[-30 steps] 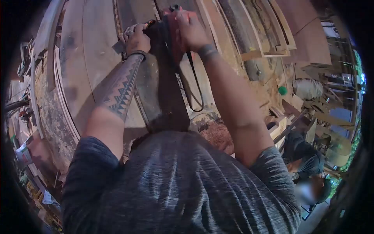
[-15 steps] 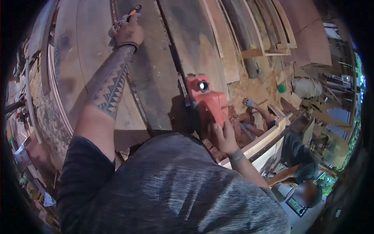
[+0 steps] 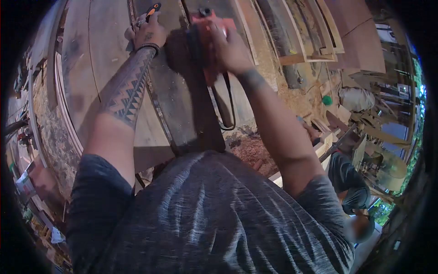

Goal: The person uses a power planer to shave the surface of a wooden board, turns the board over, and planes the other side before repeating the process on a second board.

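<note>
At the far left, narrow wood strips (image 3: 59,82) run away from the wearer beside wide boards (image 3: 75,50) laid side by side, lengthwise, with dark gaps between some of them.

The left hand (image 3: 149,33), at the end of a forearm (image 3: 130,91) patterned with triangles and ringed by a dark bracelet (image 3: 149,46), is partly closed around a tool. The orange and black handle (image 3: 154,11) shows past the fingers; a grey part shows under the hand. It is well up the boards, towards their far end.

Just right of it, the right hand (image 3: 230,48) is curled over the top of a red planer (image 3: 210,57), slightly blurred. Its fingers are closed on the handle, though their tips are hard to make out. The planer sits on the boards, well away from their near end. A black cord (image 3: 232,102) loops back from it towards the wearer's grey shirt (image 3: 205,214).

Beyond the boards' right edge lie reddish shavings (image 3: 253,150), an open wooden frame (image 3: 296,59) farther off, and a small green object (image 3: 326,100). At lower right is another person (image 3: 349,176), in a dark shirt.
</note>
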A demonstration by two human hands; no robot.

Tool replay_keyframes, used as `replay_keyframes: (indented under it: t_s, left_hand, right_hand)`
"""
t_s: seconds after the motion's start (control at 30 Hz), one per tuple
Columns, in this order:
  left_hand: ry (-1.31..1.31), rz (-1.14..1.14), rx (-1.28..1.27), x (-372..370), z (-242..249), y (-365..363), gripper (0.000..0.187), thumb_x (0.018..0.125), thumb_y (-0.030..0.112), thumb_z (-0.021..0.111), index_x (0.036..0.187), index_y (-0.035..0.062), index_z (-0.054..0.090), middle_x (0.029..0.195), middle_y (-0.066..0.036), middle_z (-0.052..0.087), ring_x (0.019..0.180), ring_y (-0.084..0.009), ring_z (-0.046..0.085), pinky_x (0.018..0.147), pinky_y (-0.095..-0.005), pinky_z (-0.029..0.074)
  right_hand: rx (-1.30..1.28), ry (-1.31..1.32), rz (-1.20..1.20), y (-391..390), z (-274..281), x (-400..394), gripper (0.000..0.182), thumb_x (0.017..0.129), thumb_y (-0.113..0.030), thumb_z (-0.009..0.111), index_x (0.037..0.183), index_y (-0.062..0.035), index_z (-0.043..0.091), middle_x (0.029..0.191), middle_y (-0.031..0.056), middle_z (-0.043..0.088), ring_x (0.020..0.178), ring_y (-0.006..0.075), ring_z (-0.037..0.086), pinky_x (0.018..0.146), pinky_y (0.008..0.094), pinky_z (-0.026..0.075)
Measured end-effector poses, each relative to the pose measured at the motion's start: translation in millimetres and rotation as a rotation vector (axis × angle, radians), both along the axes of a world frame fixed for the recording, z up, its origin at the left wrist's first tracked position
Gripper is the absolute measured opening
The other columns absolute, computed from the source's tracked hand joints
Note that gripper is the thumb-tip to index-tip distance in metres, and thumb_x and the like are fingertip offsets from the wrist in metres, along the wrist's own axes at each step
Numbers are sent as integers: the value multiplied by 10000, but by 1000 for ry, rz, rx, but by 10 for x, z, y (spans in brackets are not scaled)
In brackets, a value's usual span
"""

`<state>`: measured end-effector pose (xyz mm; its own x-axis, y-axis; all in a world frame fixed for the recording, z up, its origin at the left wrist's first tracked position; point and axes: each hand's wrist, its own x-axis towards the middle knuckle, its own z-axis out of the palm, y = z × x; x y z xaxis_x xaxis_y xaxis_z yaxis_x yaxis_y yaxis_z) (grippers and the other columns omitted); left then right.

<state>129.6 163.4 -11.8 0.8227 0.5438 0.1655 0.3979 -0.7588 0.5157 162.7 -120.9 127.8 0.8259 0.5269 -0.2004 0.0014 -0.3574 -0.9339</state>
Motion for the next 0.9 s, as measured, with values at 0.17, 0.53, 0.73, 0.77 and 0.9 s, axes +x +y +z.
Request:
replay_keyframes:
  t_s: [0.17, 0.53, 0.73, 0.77, 0.9]
  left_hand:
    - [-99, 85, 433, 209, -795, 366, 525, 935, 296, 572, 1453, 348, 507, 1321, -150, 682, 1288, -407, 602, 1153, -601, 310]
    - [118, 112, 160, -1, 125, -131, 493, 959, 286, 552, 1446, 343, 505, 1193, -200, 725, 1281, -445, 593, 1159, -622, 274]
    - [-50, 103, 406, -13, -9, -116, 455, 964, 308, 557, 1418, 337, 538, 1172, -158, 734, 1100, -393, 697, 1109, -583, 361]
    - [-75, 95, 412, -34, 41, -127, 453, 967, 312, 554, 1419, 340, 536, 1151, -155, 741, 1096, -390, 700, 1115, -584, 353]
    - [175, 75, 135, -1, 174, -136, 517, 945, 276, 562, 1455, 326, 496, 1346, -161, 670, 1326, -389, 570, 1167, -621, 240]
  right_hand:
    - [-38, -93, -23, 218, 100, 251, 354, 1096, -353, 533, 1274, -53, 596, 940, 59, 668, 799, 154, 657, 699, 304, 529]
    - [17, 209, -85, -2267, 239, -2130, 399, 1109, -206, 491, 1443, 2, 423, 842, 5, 562, 685, 83, 538, 617, 252, 469]
    - [-80, 247, -85, -1844, 387, -1618, 350, 1108, -223, 500, 1376, -2, 460, 892, 5, 581, 734, 78, 540, 662, 249, 476]
    - [-76, 258, -83, -1706, 364, -1440, 346, 1107, -231, 510, 1366, -4, 472, 897, 6, 586, 745, 79, 547, 666, 255, 481]
    - [61, 123, -65, -1036, 40, -655, 310, 1094, -231, 545, 1321, -21, 557, 881, 7, 594, 755, 97, 565, 670, 284, 503]
